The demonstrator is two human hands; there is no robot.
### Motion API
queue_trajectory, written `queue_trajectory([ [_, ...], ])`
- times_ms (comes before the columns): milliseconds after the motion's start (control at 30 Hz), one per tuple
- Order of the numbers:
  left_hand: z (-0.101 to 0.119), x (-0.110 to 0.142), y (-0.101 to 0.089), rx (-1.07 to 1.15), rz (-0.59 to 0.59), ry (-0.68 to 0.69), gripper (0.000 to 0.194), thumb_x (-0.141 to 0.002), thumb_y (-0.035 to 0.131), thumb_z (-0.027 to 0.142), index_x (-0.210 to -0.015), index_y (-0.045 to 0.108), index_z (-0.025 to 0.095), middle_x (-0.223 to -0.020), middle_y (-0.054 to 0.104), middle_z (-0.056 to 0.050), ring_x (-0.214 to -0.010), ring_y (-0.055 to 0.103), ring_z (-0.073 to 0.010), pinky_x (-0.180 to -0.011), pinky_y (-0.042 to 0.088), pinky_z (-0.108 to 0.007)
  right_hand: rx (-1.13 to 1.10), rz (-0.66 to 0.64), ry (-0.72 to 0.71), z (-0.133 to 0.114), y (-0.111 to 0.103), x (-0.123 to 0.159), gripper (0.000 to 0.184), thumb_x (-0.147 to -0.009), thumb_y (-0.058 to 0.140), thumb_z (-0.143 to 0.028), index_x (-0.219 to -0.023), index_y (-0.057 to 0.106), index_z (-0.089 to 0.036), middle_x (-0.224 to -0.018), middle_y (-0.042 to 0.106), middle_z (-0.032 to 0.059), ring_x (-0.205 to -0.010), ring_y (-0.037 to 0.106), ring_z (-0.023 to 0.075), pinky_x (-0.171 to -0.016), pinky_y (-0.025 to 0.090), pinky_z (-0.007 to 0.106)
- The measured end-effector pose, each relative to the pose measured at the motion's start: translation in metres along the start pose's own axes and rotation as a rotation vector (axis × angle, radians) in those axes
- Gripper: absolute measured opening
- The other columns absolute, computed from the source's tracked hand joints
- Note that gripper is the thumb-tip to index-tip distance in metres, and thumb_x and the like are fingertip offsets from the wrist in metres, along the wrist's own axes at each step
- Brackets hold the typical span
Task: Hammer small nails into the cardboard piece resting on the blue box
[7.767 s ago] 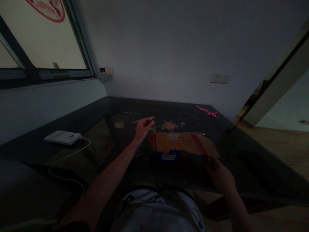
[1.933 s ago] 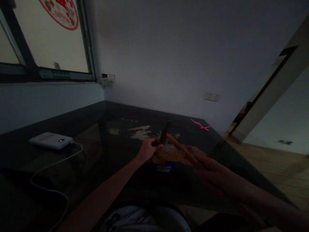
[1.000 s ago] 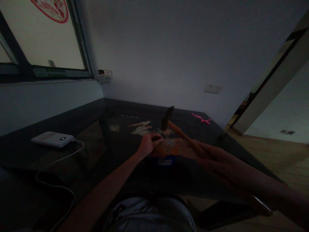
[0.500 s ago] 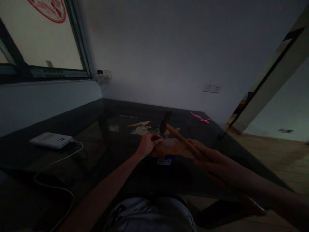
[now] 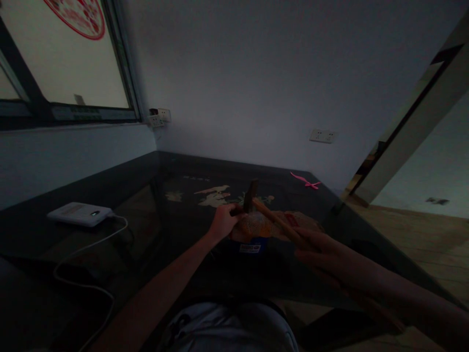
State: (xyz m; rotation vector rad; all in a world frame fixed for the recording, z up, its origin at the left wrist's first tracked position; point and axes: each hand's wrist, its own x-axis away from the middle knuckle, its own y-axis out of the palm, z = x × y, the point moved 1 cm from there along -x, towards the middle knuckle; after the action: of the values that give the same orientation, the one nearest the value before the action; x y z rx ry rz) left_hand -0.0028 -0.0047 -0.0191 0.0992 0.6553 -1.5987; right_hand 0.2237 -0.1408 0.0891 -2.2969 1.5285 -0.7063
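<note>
My right hand [image 5: 318,252] is wrapped round the wooden handle of a hammer [image 5: 276,220]. The dark hammer head [image 5: 250,196] is down just beside the fingertips of my left hand [image 5: 224,221]. Those left fingers are curled in a pinch above an orange, speckled piece of packaging [image 5: 252,226]; what they hold is too dark and small to make out. Below the packaging is a blue object with a white label [image 5: 250,249]. A clear, crinkled part of the packaging with red print [image 5: 293,218] reaches to the right, behind the handle.
The dark glossy table [image 5: 183,164] has a printed bird and flower picture [image 5: 214,195]. A white power bank [image 5: 80,214] with a white cable [image 5: 82,244] lies at left. A pink ribbon [image 5: 308,183] lies near the far right edge. A wall with sockets [image 5: 322,136] stands behind.
The hammer head has come down from a raised, blurred position to beside my left fingertips. My left hand stays in nearly the same place. The view has shifted slightly.
</note>
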Motion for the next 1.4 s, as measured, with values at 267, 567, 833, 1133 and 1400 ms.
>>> queue_trajectory([
  [267,0.002,0.0,0.001,0.052,0.005,-0.017,0.007,-0.073,0.067,0.021,-0.076,0.068,0.015,-0.078,0.071,-0.004,-0.074,0.067,-0.0178,-0.071,0.052,-0.029,0.025,0.033,0.01,-0.013,0.001,0.006,0.062,-0.081,0.056,-0.036,-0.14,0.041,-0.022,-0.053,0.053,-0.0044,-0.037,0.045,0.01,-0.036,0.039,0.02],
  [567,0.0,-0.001,0.001,0.034,-0.005,-0.011,0.008,-0.074,0.065,0.022,-0.078,0.068,0.016,-0.078,0.071,-0.003,-0.074,0.067,-0.0172,-0.071,0.052,-0.028,0.045,0.06,-0.013,-0.006,-0.001,0.005,0.061,-0.078,0.059,-0.038,-0.136,0.046,-0.023,-0.054,0.055,-0.0028,-0.042,0.051,0.0127,-0.038,0.043,0.021],
  [833,0.001,0.0,-0.001,-0.009,-0.005,0.004,0.009,-0.073,0.066,0.019,-0.081,0.068,0.016,-0.081,0.072,-0.004,-0.076,0.067,-0.0182,-0.072,0.052,-0.03,0.094,0.024,0.108,-0.006,0.0,0.003,0.065,-0.08,0.055,-0.039,-0.14,0.038,-0.02,-0.065,0.057,-0.0009,-0.038,0.04,0.0077,-0.033,0.033,0.017],
  [1133,-0.001,0.0,0.0,0.021,-0.009,0.004,0.01,-0.073,0.067,0.023,-0.08,0.068,0.016,-0.081,0.072,-0.004,-0.076,0.066,-0.0185,-0.073,0.053,-0.03,0.045,-0.013,0.139,-0.005,0.0,0.003,0.067,-0.083,0.052,-0.037,-0.144,0.028,-0.023,-0.051,0.042,-0.0082,-0.034,0.033,0.0066,-0.03,0.027,0.015],
  [1400,-0.001,0.0,0.001,0.065,-0.01,-0.01,0.007,-0.074,0.066,0.022,-0.077,0.068,0.016,-0.08,0.072,-0.004,-0.076,0.067,-0.0175,-0.074,0.053,-0.03,0.043,0.04,-0.063,-0.008,-0.004,0.005,0.059,-0.083,0.056,-0.039,-0.137,0.043,-0.023,-0.082,0.063,0.0045,-0.058,0.057,0.0142,-0.045,0.046,0.021],
])
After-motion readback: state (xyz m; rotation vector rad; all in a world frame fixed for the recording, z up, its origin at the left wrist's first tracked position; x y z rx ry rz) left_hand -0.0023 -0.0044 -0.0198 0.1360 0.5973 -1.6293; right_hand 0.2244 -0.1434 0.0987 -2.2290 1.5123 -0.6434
